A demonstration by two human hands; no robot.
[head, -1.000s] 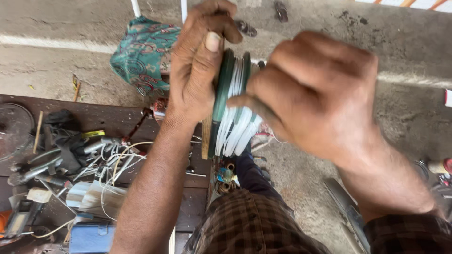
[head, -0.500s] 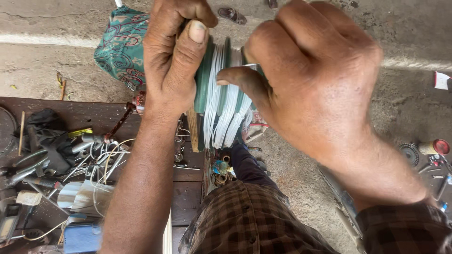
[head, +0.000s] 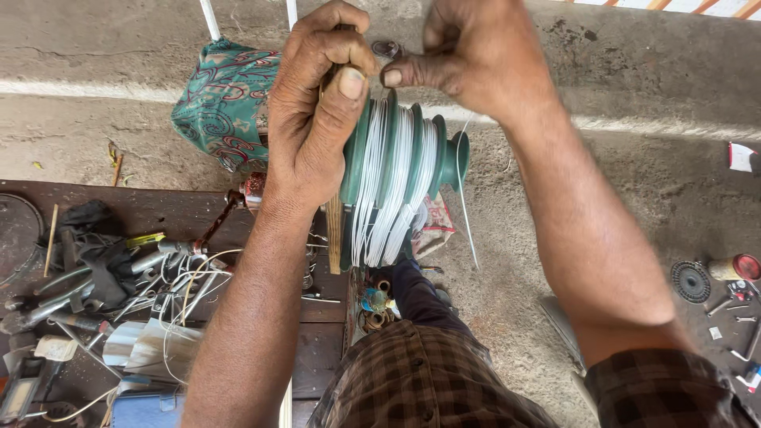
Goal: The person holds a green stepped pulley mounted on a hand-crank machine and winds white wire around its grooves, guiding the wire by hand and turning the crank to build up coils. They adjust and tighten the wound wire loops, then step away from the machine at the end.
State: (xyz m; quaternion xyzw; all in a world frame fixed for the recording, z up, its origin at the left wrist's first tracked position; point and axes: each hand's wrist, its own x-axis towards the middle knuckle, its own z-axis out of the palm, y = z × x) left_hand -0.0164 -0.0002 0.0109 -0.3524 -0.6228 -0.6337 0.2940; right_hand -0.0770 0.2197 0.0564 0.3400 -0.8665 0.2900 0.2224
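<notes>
My left hand [head: 317, 111] grips the near end of a green stepped winding former [head: 404, 162], thumb pressed on its flange. Pale white wire [head: 392, 190] fills its grooves in several bands. A flat wooden strip [head: 334, 234] hangs below the former beside my wrist. My right hand [head: 468, 55] is raised above the former's top edge, thumb and fingers pinched together on the wire. A loose strand [head: 466, 214] trails down from the narrow end toward the concrete floor.
A dark wooden bench [head: 158, 214] at left holds pliers, tools and tangled wires [head: 103, 277]. A teal patterned cloth [head: 222, 103] lies on the floor behind. Small parts, a round disc [head: 691, 281] and a red-lidded tin [head: 737, 268] sit at right.
My right hand has lifted off the former's side and now pinches above it, uncovering the wound wire. The former and left hand shifted right in view.
</notes>
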